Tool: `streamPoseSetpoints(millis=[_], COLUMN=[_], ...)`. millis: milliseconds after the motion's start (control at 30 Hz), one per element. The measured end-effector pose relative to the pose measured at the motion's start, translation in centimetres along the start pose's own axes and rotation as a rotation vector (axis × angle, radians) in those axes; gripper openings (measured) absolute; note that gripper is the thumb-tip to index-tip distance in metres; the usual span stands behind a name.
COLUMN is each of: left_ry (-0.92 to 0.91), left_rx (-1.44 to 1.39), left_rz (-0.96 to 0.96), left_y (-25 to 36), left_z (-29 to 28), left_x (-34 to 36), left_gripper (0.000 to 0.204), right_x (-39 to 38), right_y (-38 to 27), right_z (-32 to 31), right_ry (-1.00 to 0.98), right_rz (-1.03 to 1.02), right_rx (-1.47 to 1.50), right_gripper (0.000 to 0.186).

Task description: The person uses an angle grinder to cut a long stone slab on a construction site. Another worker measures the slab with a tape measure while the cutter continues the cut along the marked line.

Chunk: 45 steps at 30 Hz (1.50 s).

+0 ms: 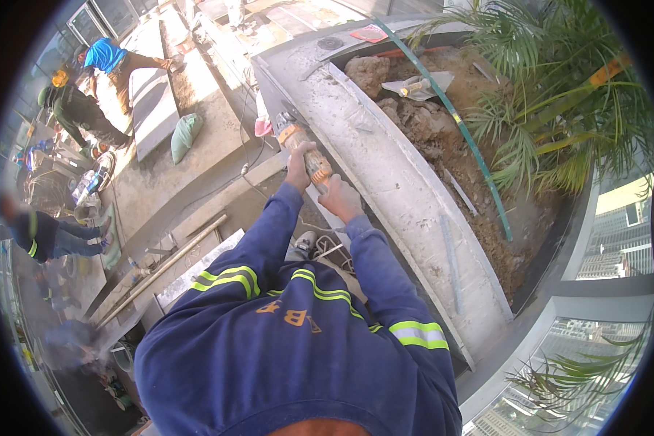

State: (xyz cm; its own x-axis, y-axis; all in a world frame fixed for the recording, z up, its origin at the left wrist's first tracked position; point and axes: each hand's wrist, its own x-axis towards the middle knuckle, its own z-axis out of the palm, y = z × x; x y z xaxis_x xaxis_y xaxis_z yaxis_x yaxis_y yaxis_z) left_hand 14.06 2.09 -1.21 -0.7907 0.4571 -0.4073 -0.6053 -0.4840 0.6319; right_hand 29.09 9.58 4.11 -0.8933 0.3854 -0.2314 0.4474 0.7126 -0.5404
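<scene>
An orange-and-grey angle grinder [309, 158], coated in pale dust, is held at the middle of the view, its head pointing away from me beside the curved concrete planter ledge [407, 196]. My left hand [296, 168] grips its body near the head. My right hand [339, 198] is closed on the rear end, a little lower and to the right. A cord [245, 170] runs on the floor to the left, and my feet stand in the narrow strip left of the ledge.
Several workers [105, 62] are at the left among slabs [155, 94], a green sack [187, 138] and gear. A long pole [163, 269] lies at lower left. The planter holds soil [407, 116], a trowel-like tool [416, 87], a green strip [487, 167] and a palm [538, 109]. Glass railing edges the right.
</scene>
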Motion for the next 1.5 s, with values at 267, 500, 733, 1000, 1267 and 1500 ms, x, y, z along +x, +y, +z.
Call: streamPoseSetpoints(millis=[267,500,733,1000,1267,1500], left_ry=[-0.045,0.012,0.017,0.002,-0.009,0.02], left_rx=[0.01,-0.01,-0.013,0.009,-0.021,-0.015], left_rz=[-0.016,-0.023,0.011,-0.044,-0.01,-0.016], left_y=[0.1,-0.1,0.0,-0.4,-0.3,0.1], left_z=[-0.9,0.2,1.1,0.5,-0.1,0.2], left_x=[1.7,0.0,-2.3,-1.6,0.7,0.4], left_gripper=[0.03,0.034,0.034,0.026,0.032,0.031], right_x=[1.1,-0.2,-2.0,-2.0,-0.3,-0.2], right_y=[0.2,0.4,0.0,0.6,0.2,0.0], right_z=[0.7,-0.1,-1.0,-0.5,-0.3,-0.3], right_ry=[0.0,-0.036,-0.037,0.005,-0.015,-0.008], right_rz=[0.015,0.037,0.044,0.009,0.023,0.03], right_rx=[0.01,-0.008,0.008,0.018,0.029,0.036], right_gripper=[0.048,0.047,0.047,0.037,0.04,0.038])
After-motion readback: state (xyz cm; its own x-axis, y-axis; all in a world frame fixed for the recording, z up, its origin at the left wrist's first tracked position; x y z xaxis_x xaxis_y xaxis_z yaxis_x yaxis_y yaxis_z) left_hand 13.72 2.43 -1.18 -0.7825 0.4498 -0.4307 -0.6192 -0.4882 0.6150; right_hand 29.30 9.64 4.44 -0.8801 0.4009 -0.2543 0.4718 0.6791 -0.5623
